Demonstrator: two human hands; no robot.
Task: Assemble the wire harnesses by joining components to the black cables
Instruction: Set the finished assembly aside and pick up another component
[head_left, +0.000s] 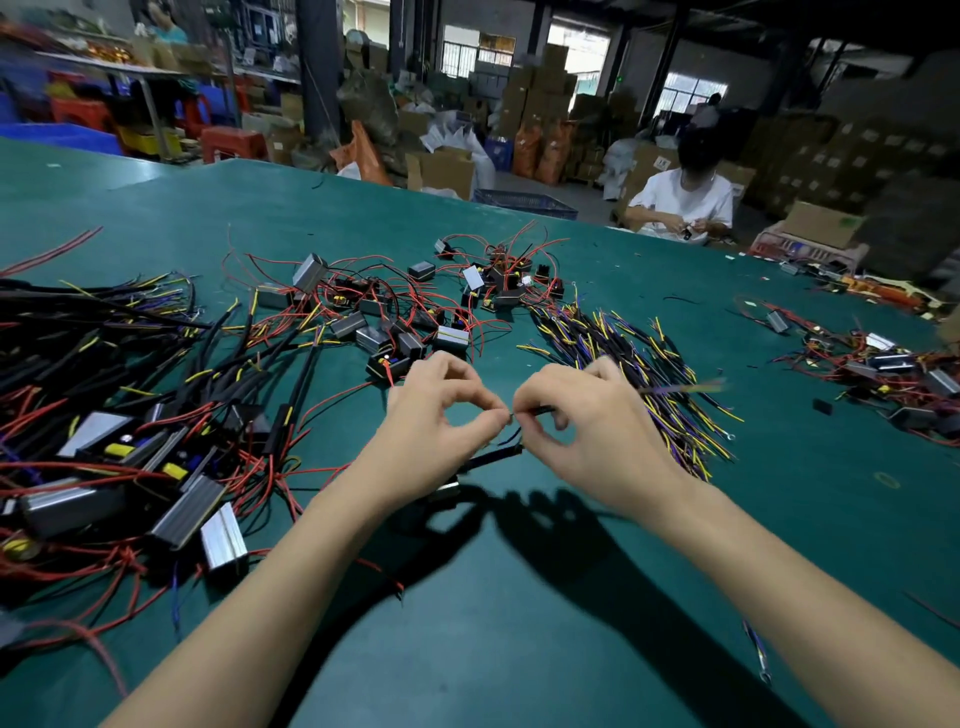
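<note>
Both hands meet above the middle of the green table (519, 597). My left hand (441, 415) pinches a thin wire end between thumb and forefinger. A small dark module (447, 488) with a red wire hangs below it. My right hand (582, 410) pinches the end of a black cable (675, 388), whose blurred yellow and purple leads stick out to the right. The two pinched ends touch at the fingertips. A short black sleeve (493, 457) hangs under the joint.
Black cables with metal modules (192, 512) and red wires heap at the left. Loose small modules (400, 332) lie ahead, and a pile of yellow-purple cables (639, 364) sits behind my right hand. More parts (872, 374) lie at far right. A person (685, 202) works across the table.
</note>
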